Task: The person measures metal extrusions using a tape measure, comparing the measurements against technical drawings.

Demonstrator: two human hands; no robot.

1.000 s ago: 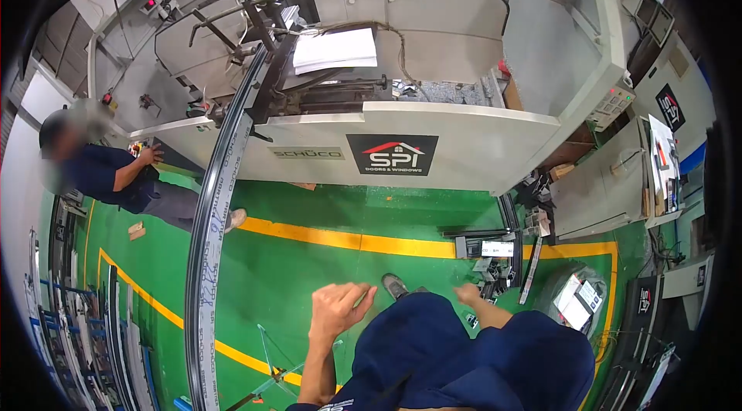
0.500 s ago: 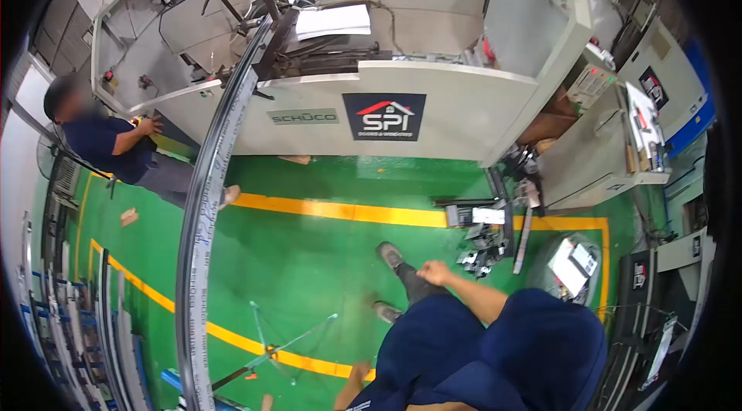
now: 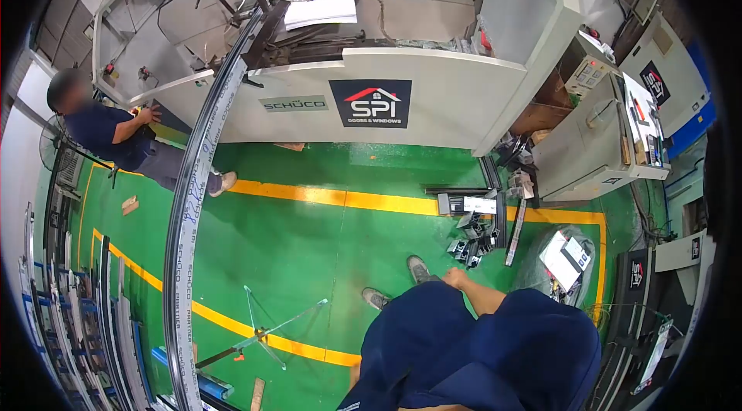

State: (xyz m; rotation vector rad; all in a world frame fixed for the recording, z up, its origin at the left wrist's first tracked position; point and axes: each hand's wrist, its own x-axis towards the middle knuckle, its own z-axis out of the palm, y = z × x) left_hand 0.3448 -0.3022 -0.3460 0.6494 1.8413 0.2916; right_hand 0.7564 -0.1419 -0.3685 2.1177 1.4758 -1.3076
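Offcuts (image 3: 473, 242) on the floor before the right end of the machine (image 3: 444, 102) could trip the person, a shoe (image 3: 418, 269) being near them; the right hand's (image 3: 456, 278) fingers are curled narrow, the left hand's (image 3: 355, 374) too hidden to tell.

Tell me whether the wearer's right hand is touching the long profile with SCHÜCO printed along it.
Apart: the head view shows wide green floor between the right hand and the long profile.
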